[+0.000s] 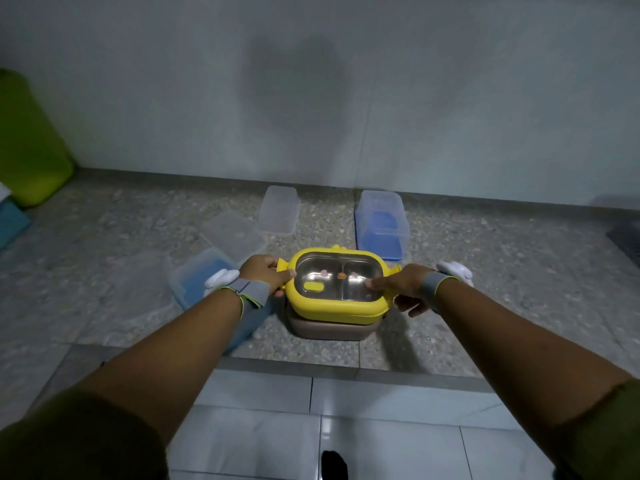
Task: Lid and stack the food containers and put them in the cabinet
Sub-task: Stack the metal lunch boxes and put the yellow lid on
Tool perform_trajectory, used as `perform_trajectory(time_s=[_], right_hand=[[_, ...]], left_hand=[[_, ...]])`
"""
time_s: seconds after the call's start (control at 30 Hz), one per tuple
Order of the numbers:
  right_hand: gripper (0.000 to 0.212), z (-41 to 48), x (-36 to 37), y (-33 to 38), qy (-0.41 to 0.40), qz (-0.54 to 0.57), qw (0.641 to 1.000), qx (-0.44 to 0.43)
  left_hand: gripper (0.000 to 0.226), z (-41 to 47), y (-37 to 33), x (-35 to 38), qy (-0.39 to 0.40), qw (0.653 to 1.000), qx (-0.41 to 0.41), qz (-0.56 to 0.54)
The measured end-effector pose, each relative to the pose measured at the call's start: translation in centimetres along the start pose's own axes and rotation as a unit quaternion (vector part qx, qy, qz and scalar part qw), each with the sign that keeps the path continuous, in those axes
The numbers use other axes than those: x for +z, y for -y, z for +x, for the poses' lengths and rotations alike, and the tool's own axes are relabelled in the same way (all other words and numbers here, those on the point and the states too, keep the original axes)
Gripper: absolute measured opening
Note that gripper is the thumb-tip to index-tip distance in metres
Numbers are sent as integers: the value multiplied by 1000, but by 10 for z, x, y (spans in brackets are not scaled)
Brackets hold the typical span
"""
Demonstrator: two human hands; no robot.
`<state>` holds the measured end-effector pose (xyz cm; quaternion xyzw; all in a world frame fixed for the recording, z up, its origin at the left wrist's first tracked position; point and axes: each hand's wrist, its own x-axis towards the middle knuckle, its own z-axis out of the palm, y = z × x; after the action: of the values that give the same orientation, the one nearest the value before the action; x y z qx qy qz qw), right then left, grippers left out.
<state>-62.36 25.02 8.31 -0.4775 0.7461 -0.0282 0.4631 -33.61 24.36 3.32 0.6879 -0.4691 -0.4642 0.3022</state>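
Observation:
A yellow lunch box [337, 306] with a clear lid over a steel tray rests on top of a brownish container [329, 329] on the stone counter. My left hand [268, 273] grips its left end and my right hand [401, 284] grips its right end, thumbs on the lid. A blue-tinted container [195, 277] sits just left of my left wrist. Behind lie a flat clear lid [235, 233], a clear container [278, 209] and a blue container [381, 225] turned upside down.
The speckled counter [502, 271] runs to a white wall at the back. A lime green object [27, 140] and something teal [12, 223] stand at the far left. A dark object [627, 237] lies at the right edge. Tiled floor [311, 427] shows below the counter's front edge.

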Motion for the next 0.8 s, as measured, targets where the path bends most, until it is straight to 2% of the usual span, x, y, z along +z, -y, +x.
perform_trajectory(time_s=[0.23, 0.33, 0.47, 0.6, 0.8], right_hand=[[41, 25, -7, -1, 141, 15, 990, 8], [39, 26, -11, -3, 147, 32, 989, 1], [46, 28, -14, -7, 151, 18, 988, 5], [69, 32, -15, -5, 119, -22, 993, -3], [68, 35, -15, -6, 113, -27, 993, -12]], left_hand=[[13, 9, -1, -2, -10, 1000, 10, -7], [18, 5, -4, 0, 8, 1000, 6, -23], [18, 3, -7, 1, 60, 998, -16, -25], [19, 10, -8, 1, 24, 999, -14, 16], [25, 18, -5, 1, 14, 998, -64, -18]])
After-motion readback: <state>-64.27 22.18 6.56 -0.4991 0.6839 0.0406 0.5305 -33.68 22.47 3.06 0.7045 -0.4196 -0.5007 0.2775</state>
